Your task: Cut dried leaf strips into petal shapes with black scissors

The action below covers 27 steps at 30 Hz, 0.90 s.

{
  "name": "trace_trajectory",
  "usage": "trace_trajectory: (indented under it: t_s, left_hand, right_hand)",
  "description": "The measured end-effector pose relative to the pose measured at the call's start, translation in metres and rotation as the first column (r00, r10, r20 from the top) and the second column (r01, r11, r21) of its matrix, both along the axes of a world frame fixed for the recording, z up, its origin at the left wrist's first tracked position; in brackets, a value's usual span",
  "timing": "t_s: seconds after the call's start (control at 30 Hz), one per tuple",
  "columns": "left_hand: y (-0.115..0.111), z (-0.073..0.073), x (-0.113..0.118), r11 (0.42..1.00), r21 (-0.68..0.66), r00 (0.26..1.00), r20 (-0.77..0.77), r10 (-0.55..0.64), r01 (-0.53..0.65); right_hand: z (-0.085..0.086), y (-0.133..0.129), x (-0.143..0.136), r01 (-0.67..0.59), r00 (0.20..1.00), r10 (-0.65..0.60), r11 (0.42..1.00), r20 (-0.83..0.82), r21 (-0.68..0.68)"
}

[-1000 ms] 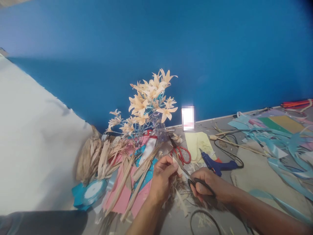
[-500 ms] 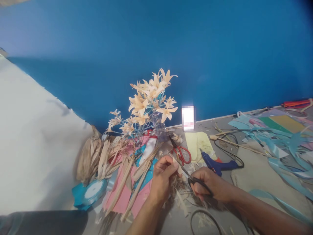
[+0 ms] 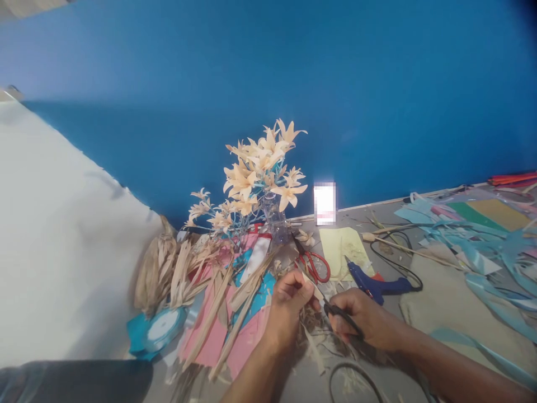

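Note:
My left hand (image 3: 290, 296) pinches a small pale husk piece (image 3: 312, 286) between thumb and fingers. To its right, my right hand (image 3: 356, 319) is closed around the dark handles of black scissors (image 3: 344, 318), whose blades point up and left and reach the lower right edge of the piece. Below both hands lie thin scraps and trimmings (image 3: 312, 347). Just beyond the hands, red-handled scissors (image 3: 314, 266) rest on the table.
Cream flowers (image 3: 264, 168) stand in a clear vase (image 3: 276, 221) near the blue wall. A blue glue gun (image 3: 377, 284) lies right of a yellow sheet (image 3: 331, 252). Dried husks (image 3: 155, 274), pink paper (image 3: 205, 341) and a ribbon roll (image 3: 165, 327) are left; blue ribbons (image 3: 486, 285) are right.
My left hand, with the pale piece, has shifted slightly right and down. The scissors' blades look more closed and overlap the piece less. The whole view has shifted a little.

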<state>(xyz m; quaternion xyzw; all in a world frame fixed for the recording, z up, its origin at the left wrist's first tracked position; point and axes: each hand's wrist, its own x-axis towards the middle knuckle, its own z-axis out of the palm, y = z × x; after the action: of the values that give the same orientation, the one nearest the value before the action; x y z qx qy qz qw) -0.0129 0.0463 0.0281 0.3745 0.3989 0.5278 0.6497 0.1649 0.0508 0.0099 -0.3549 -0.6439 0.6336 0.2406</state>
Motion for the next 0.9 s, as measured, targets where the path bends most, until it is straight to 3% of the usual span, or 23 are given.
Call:
trace_trajectory:
  t_s: [0.2,0.4,0.67,0.8,0.9]
  left_hand:
    - [0.0,-0.001,0.002,1.0,0.01,1.0,-0.013,0.029,-0.029]
    - [-0.001,0.0,0.004,1.0,-0.004,1.0,-0.022,0.017,-0.017]
    - [-0.004,-0.003,0.013,0.995,-0.093,0.999,0.01,-0.037,0.038]
    - [-0.004,-0.002,0.015,0.991,-0.128,0.995,0.093,-0.032,0.043]
    - [-0.005,-0.002,0.015,0.993,-0.111,0.998,0.032,-0.046,0.049]
  right_hand:
    - [0.005,0.002,-0.002,0.075,0.997,-0.074,0.997,-0.038,0.016]
    - [0.015,0.003,-0.006,0.268,0.938,-0.278,0.96,-0.207,-0.076]
    - [0.014,0.001,-0.009,0.4,0.909,-0.398,0.917,-0.123,-0.015]
    - [0.013,0.001,-0.008,0.415,0.903,-0.414,0.91,-0.116,-0.017]
    - [0.013,0.002,-0.008,0.384,0.92,-0.383,0.923,-0.088,-0.001]
